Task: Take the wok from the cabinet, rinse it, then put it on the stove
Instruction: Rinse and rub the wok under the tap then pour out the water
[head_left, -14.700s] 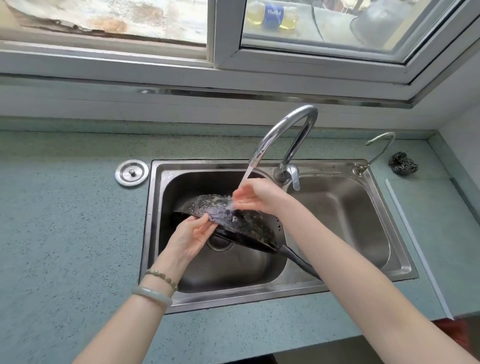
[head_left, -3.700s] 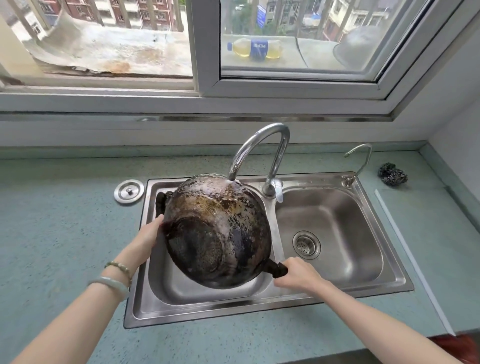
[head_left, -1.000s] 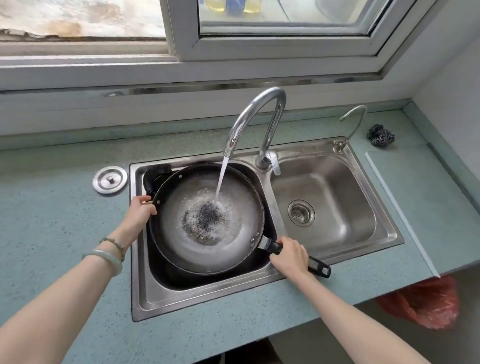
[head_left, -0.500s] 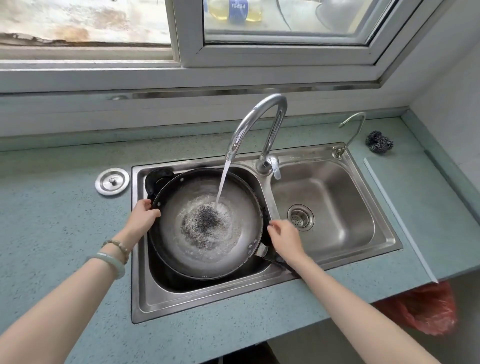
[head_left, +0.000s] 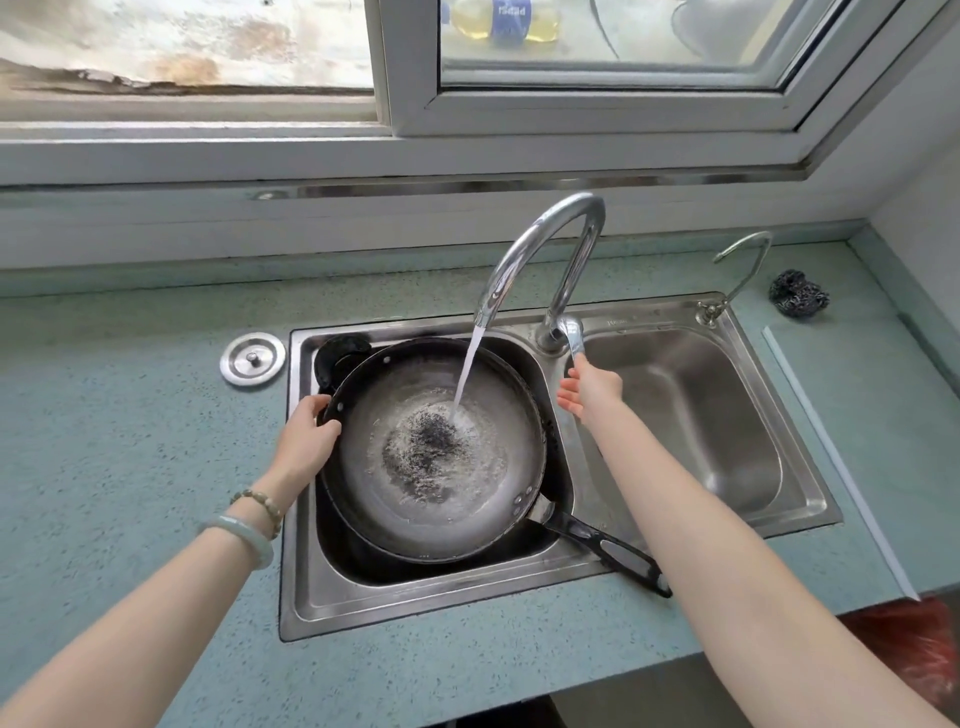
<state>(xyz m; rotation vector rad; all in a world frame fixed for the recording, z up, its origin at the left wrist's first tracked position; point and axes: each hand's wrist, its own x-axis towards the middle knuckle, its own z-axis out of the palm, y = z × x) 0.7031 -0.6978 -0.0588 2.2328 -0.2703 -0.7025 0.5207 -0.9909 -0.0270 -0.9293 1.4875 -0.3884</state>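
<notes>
Since nothing holds the long handle (head_left: 608, 551), it just overhangs the front rim of the sink (head_left: 415, 618) toward the desk (head_left: 130, 441) edge, easy to grab for the lift-out. wok (head_left: 436, 467) sits bowl-up in the left basin, so the stream lands near centre and pools over the dark patch. left hand (head_left: 306, 441) curls over the left rim near the rivets; my read is that it steadies the pan under the flow. right hand (head_left: 589, 392) is clear of the wok, fingers loosely spread, tips at the end of the faucet lever (head_left: 571, 338); probably set to cut the water, so the rinse looks near done. faucet (head_left: 545, 249) spout points over the left basin, water (head_left: 467, 374) running. Further back: drain cover (head_left: 252, 358) on the desk left of the sink, steel scrubber (head_left: 798, 297) beside the small tap (head_left: 743, 265). Stove not in view; that leg not yet done.
</notes>
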